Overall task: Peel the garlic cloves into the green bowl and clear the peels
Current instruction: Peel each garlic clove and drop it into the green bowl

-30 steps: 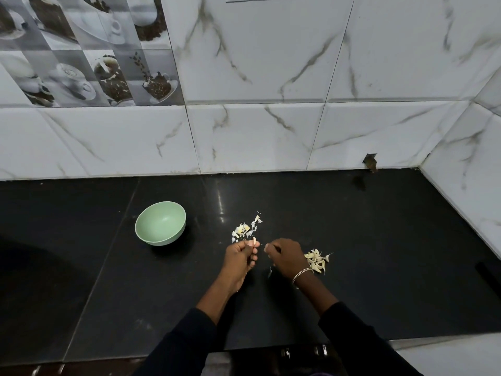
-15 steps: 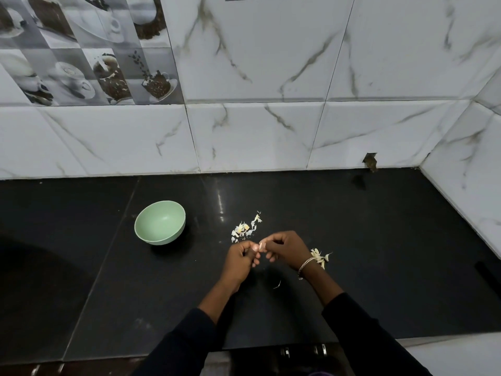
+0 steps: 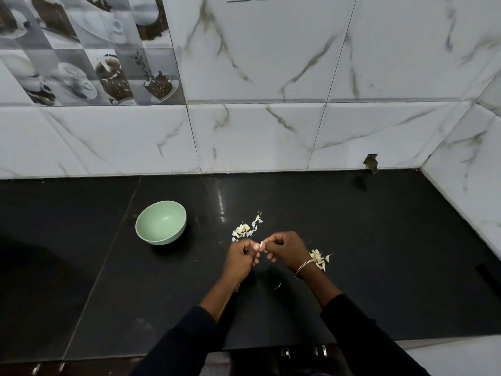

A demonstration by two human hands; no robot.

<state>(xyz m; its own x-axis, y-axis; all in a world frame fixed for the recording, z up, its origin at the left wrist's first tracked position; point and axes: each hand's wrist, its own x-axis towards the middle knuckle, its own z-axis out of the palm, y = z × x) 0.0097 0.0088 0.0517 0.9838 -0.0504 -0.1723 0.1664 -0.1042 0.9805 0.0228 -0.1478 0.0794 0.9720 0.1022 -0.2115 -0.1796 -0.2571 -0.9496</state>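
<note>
A pale garlic clove (image 3: 261, 245) sits between my two hands above the black counter. My left hand (image 3: 241, 257) pinches it from the left and my right hand (image 3: 284, 249) pinches it from the right, fingers curled. The green bowl (image 3: 161, 222) stands upright to the left of my hands, and its inside looks empty. One heap of garlic bits and peels (image 3: 247, 228) lies just beyond my hands. A second heap (image 3: 320, 259) lies behind my right wrist, partly hidden by it.
The black counter (image 3: 379, 253) ends at marble wall tiles at the back and on the right. A single thin peel (image 3: 277, 286) lies near my forearms. The counter's front edge runs just below my sleeves.
My hands have come together on the clove and lifted slightly; the right hand moved left, off the heap at the right. A thin peel now lies on the counter below them.
</note>
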